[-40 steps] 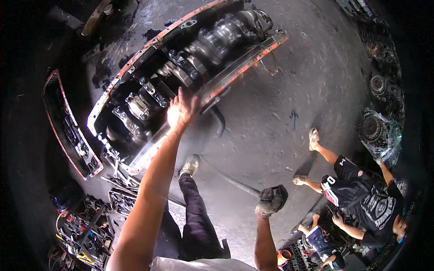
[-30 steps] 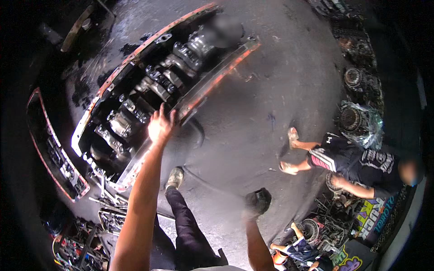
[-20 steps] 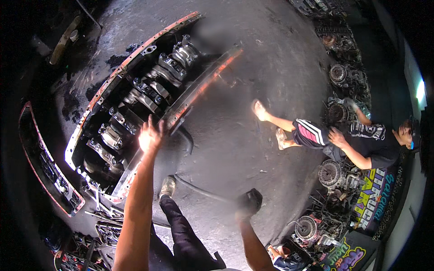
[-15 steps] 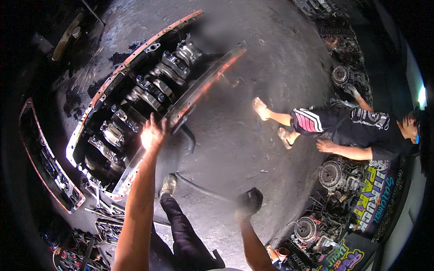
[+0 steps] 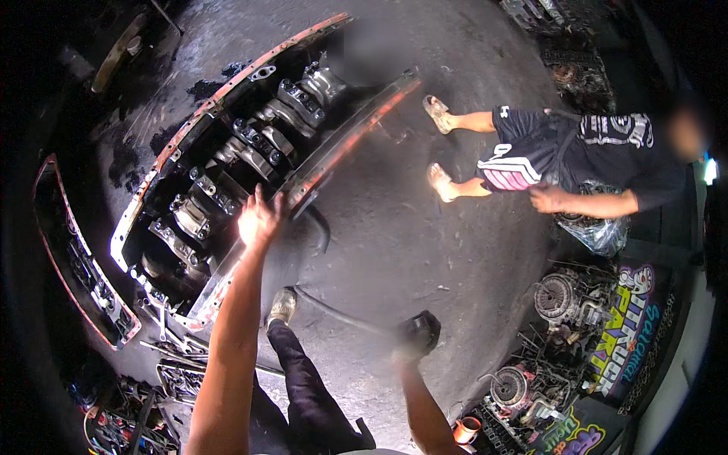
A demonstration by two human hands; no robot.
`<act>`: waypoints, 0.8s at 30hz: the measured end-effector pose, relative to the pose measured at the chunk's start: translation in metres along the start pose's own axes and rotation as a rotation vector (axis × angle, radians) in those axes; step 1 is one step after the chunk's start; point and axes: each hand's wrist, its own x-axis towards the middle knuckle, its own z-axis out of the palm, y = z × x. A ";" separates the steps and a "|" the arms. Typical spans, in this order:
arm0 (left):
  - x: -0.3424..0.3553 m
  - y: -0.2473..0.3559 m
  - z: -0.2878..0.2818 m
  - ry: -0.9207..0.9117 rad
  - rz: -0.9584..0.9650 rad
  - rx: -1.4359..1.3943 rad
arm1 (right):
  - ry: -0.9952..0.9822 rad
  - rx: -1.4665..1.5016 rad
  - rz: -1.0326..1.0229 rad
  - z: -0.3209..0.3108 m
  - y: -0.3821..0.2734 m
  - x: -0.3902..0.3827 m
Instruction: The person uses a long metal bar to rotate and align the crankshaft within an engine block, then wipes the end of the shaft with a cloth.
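Observation:
An open engine block [image 5: 144,201] with a red-edged flange lies slantwise on the floor, its metal crankshaft [image 5: 246,155] and bolted bearing caps showing. My left hand [image 5: 259,220] rests on the near rim of the block, its fingers stretched out and apart. Low to the right, my right hand [image 5: 408,355] is closed round a dark, bulky tool [image 5: 423,332]; blur hides its exact kind. A black hose [image 5: 334,311] runs across the floor toward that tool.
A long red-rimmed pan [image 5: 54,250] lies at the left. Wrenches [image 5: 163,322] and other tools [image 5: 125,425] lie at lower left. Another person [image 5: 561,152] in dark clothes stands at right, near clutch assemblies [image 5: 557,297] and an orange mug [image 5: 466,430].
The other person has stepped and turned, with both feet now placed differently and a plastic-wrapped part showing beside them. My hands stay almost where they were.

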 end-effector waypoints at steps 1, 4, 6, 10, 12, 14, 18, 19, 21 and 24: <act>0.000 -0.002 -0.001 0.000 -0.006 0.006 | 0.016 -0.047 -0.019 0.003 0.000 0.000; 0.001 -0.006 -0.007 0.029 -0.018 0.018 | -0.151 -0.453 -0.679 0.003 -0.002 0.007; -0.002 0.001 -0.005 0.076 0.011 0.011 | -0.153 -0.438 -0.400 -0.015 0.011 0.010; -0.001 0.001 0.000 0.021 0.036 0.005 | -0.111 -0.216 -0.026 -0.028 0.021 0.011; -0.002 0.002 -0.004 -0.022 0.011 -0.035 | -0.055 -0.086 0.096 -0.035 0.027 0.013; 0.001 -0.010 -0.002 0.056 0.045 0.010 | -0.134 -0.117 -0.089 -0.026 0.027 0.007; 0.004 0.014 -0.014 0.010 0.095 0.009 | -0.087 -0.115 -0.043 -0.014 0.013 0.002; 0.011 0.019 -0.017 0.039 0.116 0.017 | -0.146 -0.155 -0.146 -0.011 0.013 0.003; 0.020 0.033 -0.028 -0.062 0.111 0.056 | -0.207 -0.201 -0.259 -0.008 0.007 0.010; 0.034 0.025 -0.033 -0.075 0.098 0.109 | -0.263 -0.706 -0.984 0.021 -0.005 0.015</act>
